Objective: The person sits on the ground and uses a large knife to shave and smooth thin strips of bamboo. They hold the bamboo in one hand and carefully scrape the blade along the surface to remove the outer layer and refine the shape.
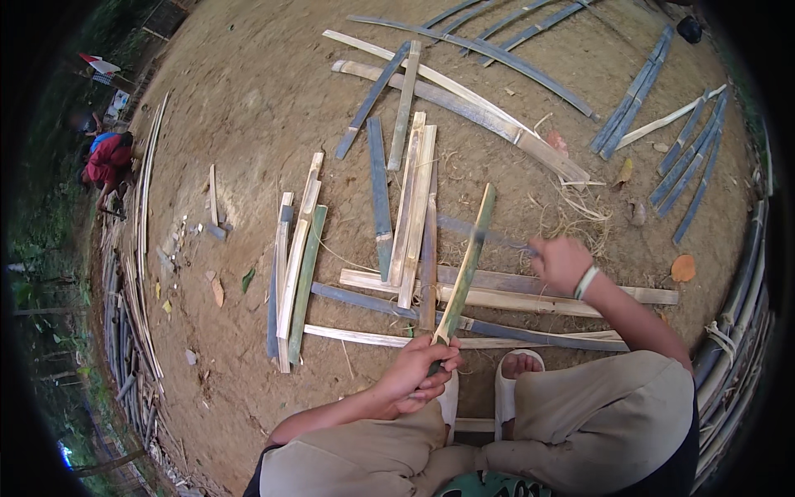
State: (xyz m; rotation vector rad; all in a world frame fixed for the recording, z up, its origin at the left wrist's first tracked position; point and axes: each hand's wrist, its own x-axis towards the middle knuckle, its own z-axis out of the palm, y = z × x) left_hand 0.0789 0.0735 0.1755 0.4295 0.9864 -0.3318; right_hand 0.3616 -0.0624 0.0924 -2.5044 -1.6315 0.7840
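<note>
My left hand (418, 370) grips the lower end of a green split bamboo strip (464, 282), which slants up and away from me with its pale cut edge showing. In my right hand (563, 263) is the handle of a knife (507, 243); its long blade is smeared by motion and points left, crossing the upper part of the strip. Whether the blade touches the strip I cannot tell. Beyond my feet lies a stack of pale and dark bamboo strips (538, 304), and more split pieces (411, 215) lie across it.
A small group of bamboo strips (290, 282) lies left of the stack. Longer strips (464, 103) spread over the dirt ground further off, among curled shavings (571, 219). Bamboo poles are piled at the right edge (741, 306) and left edge (124, 331). A person in red (110, 160) bends down at far left.
</note>
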